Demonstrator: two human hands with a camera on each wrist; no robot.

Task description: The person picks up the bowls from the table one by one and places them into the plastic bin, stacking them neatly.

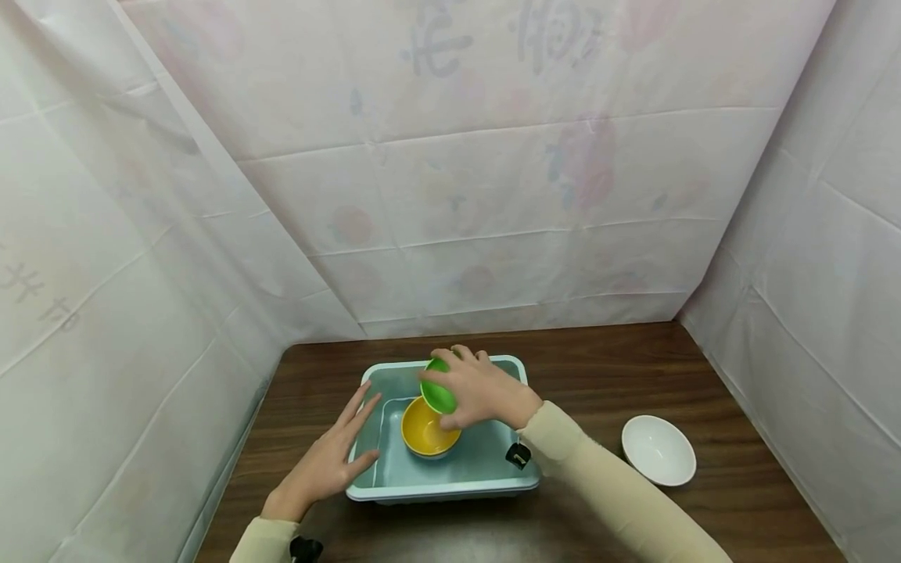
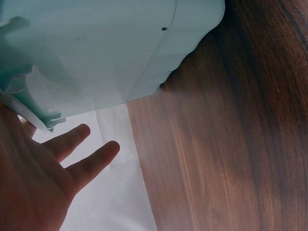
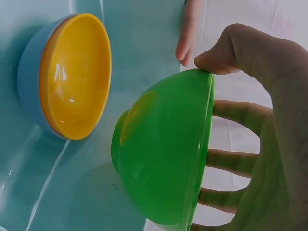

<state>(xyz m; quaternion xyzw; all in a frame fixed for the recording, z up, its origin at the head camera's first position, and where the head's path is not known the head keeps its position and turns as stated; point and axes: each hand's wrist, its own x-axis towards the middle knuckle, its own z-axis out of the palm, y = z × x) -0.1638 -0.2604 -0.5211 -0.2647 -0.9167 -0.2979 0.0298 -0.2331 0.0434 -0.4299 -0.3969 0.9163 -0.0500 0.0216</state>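
My right hand (image 1: 479,387) grips a green bowl (image 3: 163,154) by its rim, thumb on one side and fingers across the other. The bowl is held tilted above the light blue-green basin (image 1: 443,490). Below it, a yellow bowl (image 1: 425,426) sits nested in a blue bowl (image 3: 30,77) on the basin floor. At the basin's left side is my left hand (image 1: 327,461), fingers spread and nearly straight. In the left wrist view its fingers (image 2: 94,163) point out past the basin's outer wall, holding nothing.
A white bowl (image 1: 658,450) stands on the brown wooden table (image 1: 591,367), right of the basin and close to my right sleeve. Whitish printed sheets (image 1: 457,195) hang behind the table and along both sides.
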